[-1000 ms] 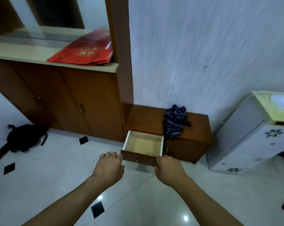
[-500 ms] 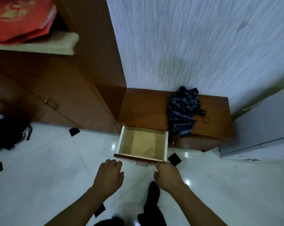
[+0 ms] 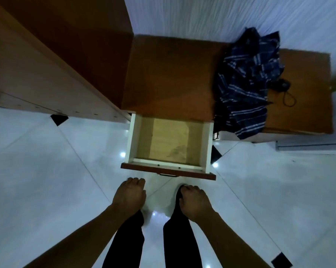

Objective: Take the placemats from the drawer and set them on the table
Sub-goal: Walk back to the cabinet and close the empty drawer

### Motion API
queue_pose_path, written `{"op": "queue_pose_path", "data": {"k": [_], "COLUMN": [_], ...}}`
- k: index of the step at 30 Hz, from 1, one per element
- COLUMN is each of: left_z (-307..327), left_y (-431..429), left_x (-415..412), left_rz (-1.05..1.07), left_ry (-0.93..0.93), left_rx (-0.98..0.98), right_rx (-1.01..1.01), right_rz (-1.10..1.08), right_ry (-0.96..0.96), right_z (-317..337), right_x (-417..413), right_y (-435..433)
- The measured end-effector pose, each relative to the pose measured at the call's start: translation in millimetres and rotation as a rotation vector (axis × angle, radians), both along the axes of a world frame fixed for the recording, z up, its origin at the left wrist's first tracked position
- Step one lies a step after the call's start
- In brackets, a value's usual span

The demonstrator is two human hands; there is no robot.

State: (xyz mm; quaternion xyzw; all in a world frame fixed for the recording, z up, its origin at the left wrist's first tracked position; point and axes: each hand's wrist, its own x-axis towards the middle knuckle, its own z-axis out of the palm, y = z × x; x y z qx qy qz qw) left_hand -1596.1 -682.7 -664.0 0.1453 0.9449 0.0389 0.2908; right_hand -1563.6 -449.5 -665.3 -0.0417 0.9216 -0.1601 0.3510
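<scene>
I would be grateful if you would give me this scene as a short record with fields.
drawer: pulled open from the low cabinet
drawer contents: flat tan sheet on the bottom; placemat or liner, unclear
left hand: short of the drawer front, holding nothing
right hand: likewise
cabinet top: blue striped cloth bundle

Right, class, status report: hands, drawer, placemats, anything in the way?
Both empty, loosely curled: left hand, right hand, short of the drawer. It stands open; flat tan sheet inside, possibly a placemat. Nothing in the way.
</scene>
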Motion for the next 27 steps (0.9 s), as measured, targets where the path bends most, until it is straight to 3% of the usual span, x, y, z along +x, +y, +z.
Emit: {"op": "queue_pose_path", "data": {"k": [3,8,19,27], "left_z": [-31.2,-58.8,-83.7,-87.5], "left_y": [-7.7,-13.0,-15.6,0.8], "left_x": [-2.7,-15.3,-43.4,-104.7], "left_rz": [0.109,0.397,0.379,0.472], "left_ry": [-0.014,0.032,0.223,0.342], "left_rx": [0.054,0.174,0.322,0.416], "right_rx": [0.037,0.017,0.139,0.176], "right_rz": [-0.033,-0.338,-0.217,-0.324], "right_ry": [0.007,-0.050,0.225,0.320], "right_z": [-32.6,-61.5,-86.4,-88.4], "right_x": [1.0,-4.2,-43.6,-109.5], "right_y": [-7.0,-10.5,-0.3,4.0]}}
